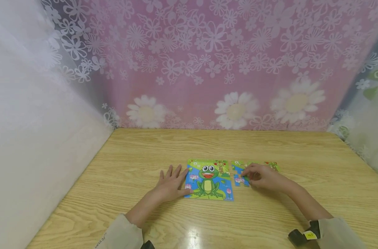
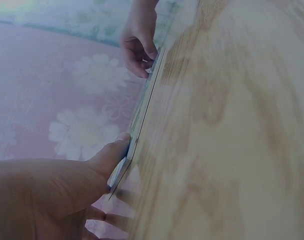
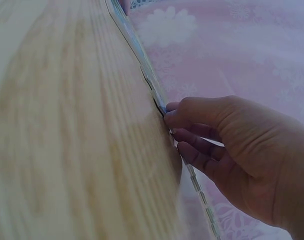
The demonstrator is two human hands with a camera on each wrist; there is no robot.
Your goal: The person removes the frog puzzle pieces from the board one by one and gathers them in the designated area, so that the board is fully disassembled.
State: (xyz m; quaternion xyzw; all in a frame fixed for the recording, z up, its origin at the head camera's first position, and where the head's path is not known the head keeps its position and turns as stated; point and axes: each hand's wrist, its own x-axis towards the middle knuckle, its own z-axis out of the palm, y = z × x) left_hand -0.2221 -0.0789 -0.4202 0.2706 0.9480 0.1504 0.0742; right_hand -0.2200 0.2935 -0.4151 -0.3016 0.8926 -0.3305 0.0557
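My pale sleeves (image 1: 122, 232). My left hand (image 1: 169, 186), fingers spread, thumb on the frog picture (image 1: 208, 186), which lies flat on the desk (image 1: 189, 143); my right hand (image 1: 263, 176), curled, pinching one of the jigsaw pieces (image 1: 240, 180) just right of it. Beyond, pink flowered cloth (image 1: 189, 69).

A pink backdrop (image 1: 182, 69) patterned with white flowers is hanging behind the wood-grained tabletop (image 1: 139, 148) — where a bright reflection (image 1: 193, 238) is gleaming on the near side — while pale coverings (image 1: 36, 121) are flanking it left and right.
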